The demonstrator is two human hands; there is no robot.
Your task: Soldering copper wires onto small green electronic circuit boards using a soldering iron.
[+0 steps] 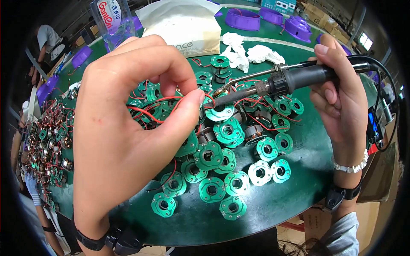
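Observation:
My left hand point(112, 136) is closed, thumb and forefinger pinching thin red and black wires point(147, 114). A red wire end loops out by the fingertips, close to the tip of a soldering iron point(305, 80). The iron lies in my right hand point(344, 91), with fingers wrapped round its black handle. A thin metal guide tube point(252, 75) runs along it to the tip. Beneath the tip is a pile of small motor coils with green ring-shaped circuit boards point(228, 131). Whether the iron touches a board or the wire, I cannot tell.
Loose green boards point(212, 190) lie toward the near edge of the green table point(282, 213). A heap of wired coils point(51, 141) sits at left. Behind stand a bottle point(109, 21), a tissue pack point(181, 25), crumpled tissues point(262, 54) and purple housings point(242, 20). A person point(49, 40) is far left.

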